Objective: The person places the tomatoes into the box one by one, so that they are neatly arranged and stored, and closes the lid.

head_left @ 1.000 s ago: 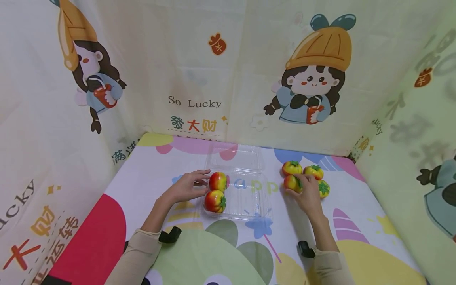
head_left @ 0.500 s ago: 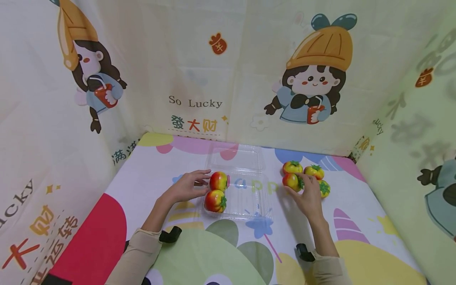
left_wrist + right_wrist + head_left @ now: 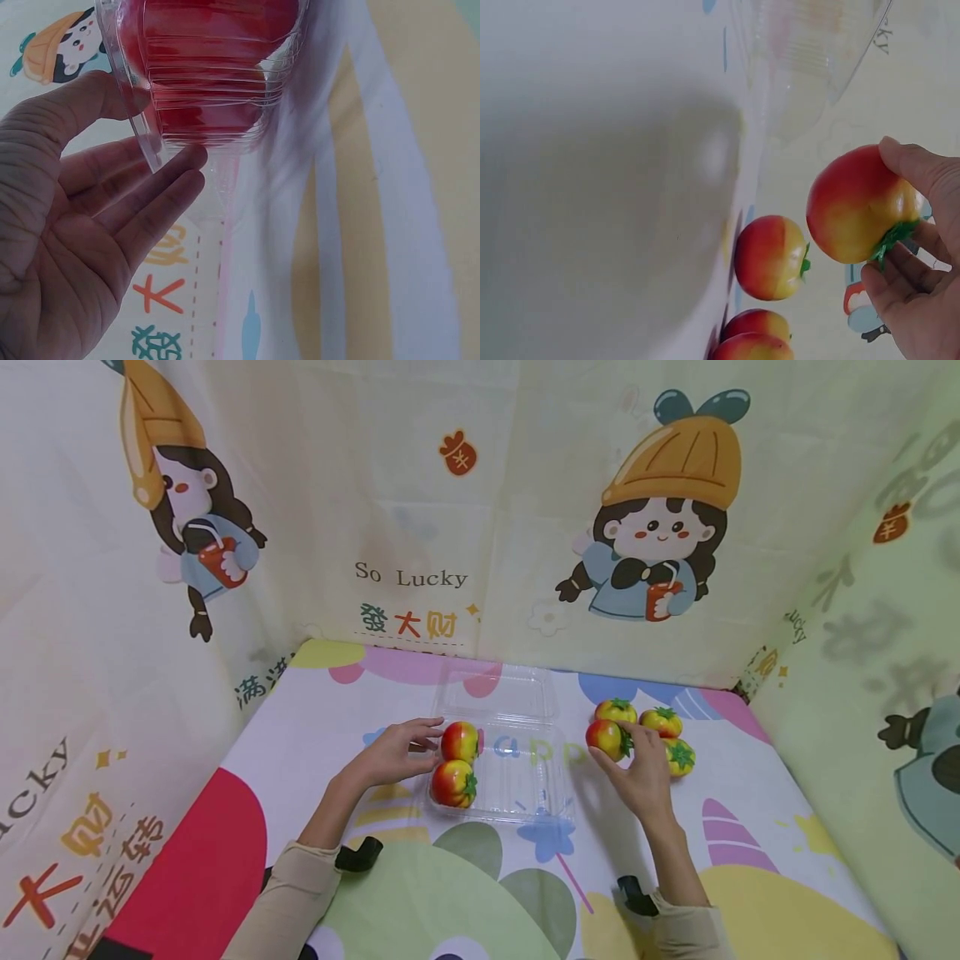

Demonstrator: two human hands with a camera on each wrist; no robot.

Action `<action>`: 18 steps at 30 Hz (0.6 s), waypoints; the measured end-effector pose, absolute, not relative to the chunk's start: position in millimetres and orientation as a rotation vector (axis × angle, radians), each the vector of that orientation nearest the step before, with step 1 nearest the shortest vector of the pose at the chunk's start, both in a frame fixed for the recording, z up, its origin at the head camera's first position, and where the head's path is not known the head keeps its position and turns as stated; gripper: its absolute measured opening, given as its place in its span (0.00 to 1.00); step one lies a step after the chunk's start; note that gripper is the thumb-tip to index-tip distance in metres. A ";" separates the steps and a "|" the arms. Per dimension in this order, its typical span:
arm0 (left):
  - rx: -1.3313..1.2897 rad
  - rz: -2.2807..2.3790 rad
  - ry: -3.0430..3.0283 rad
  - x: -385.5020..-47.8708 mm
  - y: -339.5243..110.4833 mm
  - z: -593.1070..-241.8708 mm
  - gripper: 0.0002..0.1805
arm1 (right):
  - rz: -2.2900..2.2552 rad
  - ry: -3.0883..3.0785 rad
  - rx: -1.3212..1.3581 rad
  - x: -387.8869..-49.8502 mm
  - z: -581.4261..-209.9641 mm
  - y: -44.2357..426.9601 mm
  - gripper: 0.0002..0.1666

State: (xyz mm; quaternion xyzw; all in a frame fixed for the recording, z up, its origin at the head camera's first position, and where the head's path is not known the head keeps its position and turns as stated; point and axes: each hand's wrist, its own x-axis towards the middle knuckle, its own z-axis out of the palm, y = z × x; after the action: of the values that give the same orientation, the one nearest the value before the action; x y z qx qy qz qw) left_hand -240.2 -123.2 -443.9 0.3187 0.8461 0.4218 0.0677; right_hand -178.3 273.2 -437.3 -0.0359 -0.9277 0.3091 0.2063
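Note:
My right hand (image 3: 647, 777) holds a red-and-yellow fruit with a green leafy top (image 3: 859, 206) between thumb and fingers, above the table at the right. It hangs just in front of three similar fruits (image 3: 662, 722). At the centre a clear plastic box (image 3: 521, 781) lies with its lid folded back flat. Two more such fruits (image 3: 453, 783) fill its left side, one behind the other. My left hand (image 3: 397, 752) is at the box's left edge, thumb and loosely bent fingers touching the rim (image 3: 133, 82); it does not clearly grip it.
The clear lid (image 3: 495, 692) lies behind the box, towards the back cloth wall (image 3: 517, 527). A printed cloth (image 3: 420, 893) covers the table, and patterned cloth walls rise on the left and right. Black wrist mounts (image 3: 358, 855) sit under both sleeves.
My right hand has lifted the fruit from beside the others and drawn it a little to the left. The left hand and the box stay in place.

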 end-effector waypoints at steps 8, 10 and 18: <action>0.961 1.264 2.554 -240.0 -123.4 -443.1 0.29 | 0.891 -2.554 -0.077 -176.1 -432.0 262.0 0.38; 0.955 1.260 2.552 -239.6 -123.2 -442.7 0.29 | 0.892 -2.550 -0.069 -175.4 -431.1 259.5 0.38; 0.958 1.262 2.548 -240.5 -123.7 -444.0 0.30 | 0.918 -2.541 -0.042 -174.4 -428.8 249.6 0.38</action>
State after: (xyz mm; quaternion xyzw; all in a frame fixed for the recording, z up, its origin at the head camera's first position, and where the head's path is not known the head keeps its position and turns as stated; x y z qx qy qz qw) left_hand -240.5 -123.7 -444.0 0.3185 0.8471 0.4196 0.0703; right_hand -174.4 249.6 -428.8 -0.0152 -0.9177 0.3317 0.2179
